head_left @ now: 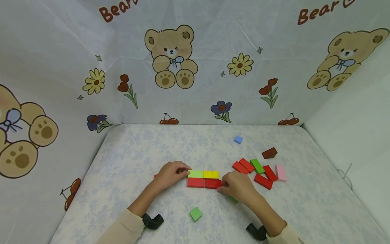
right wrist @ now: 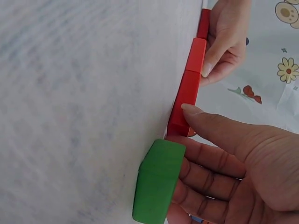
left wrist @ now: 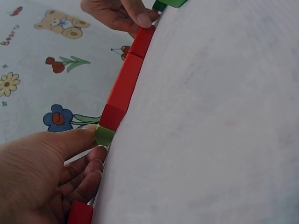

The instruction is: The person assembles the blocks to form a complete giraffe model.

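Two red blocks lie end to end in the front row in the head view, a left one (head_left: 195,183) and a right one (head_left: 212,184). Behind them, touching, are a light green block (head_left: 195,174) and a yellow block (head_left: 211,174). My left hand (head_left: 170,174) pinches the left end of the light green block, thumb on it in the left wrist view. My right hand (head_left: 239,185) holds the right end of the right red block between thumb and forefinger. A darker green block (right wrist: 159,182) stands beside its fingers. Another red block (left wrist: 80,213) is partly hidden by the left hand.
A green cube (head_left: 196,214) lies nearer me. To the right are several red blocks (head_left: 263,181), a green block (head_left: 257,166), a pink block (head_left: 280,173) and a brown wedge-like block (head_left: 269,153). Farther back is a small blue block (head_left: 238,139).
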A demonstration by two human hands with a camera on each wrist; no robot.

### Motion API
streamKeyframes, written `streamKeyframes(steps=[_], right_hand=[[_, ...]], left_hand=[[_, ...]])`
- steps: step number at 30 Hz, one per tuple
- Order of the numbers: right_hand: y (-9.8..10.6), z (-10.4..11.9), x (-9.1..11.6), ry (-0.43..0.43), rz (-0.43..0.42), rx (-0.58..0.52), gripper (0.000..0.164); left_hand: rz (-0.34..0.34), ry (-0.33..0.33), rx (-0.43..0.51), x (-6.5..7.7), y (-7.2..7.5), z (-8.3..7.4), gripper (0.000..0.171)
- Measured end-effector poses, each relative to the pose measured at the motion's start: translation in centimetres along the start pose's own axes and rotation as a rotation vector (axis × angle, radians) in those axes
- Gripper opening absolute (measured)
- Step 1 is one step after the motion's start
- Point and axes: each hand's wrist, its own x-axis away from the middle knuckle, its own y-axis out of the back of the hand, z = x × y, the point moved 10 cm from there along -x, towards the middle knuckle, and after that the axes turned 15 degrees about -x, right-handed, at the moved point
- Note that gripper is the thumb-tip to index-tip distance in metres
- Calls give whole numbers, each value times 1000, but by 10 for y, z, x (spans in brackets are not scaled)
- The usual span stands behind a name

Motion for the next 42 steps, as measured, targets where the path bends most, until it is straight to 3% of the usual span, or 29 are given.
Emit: streamKeyframes(steps=[16, 19, 24, 31, 37, 42], right_hand=[[1, 2, 1, 25, -5, -36, 17], [9, -1, 0, 17, -24, -41, 17], [34, -10, -2, 64, -126, -55, 13], [65, -41, -6, 65, -223, -91, 39], [73, -70, -5, 18, -205, -59, 46], [72, -79, -5, 57, -177, -26, 57]], left_hand=[[-1, -1, -4, -1, 0, -1, 14], [-5, -5, -5, -2, 1, -1, 14], [-1, -10, 2, -1, 1, -2, 14], [-3, -1, 6, 1, 1, 0, 14], [0, -3, 12, 1, 1, 0, 14], [-10, -14, 11, 1, 1, 0, 14]])
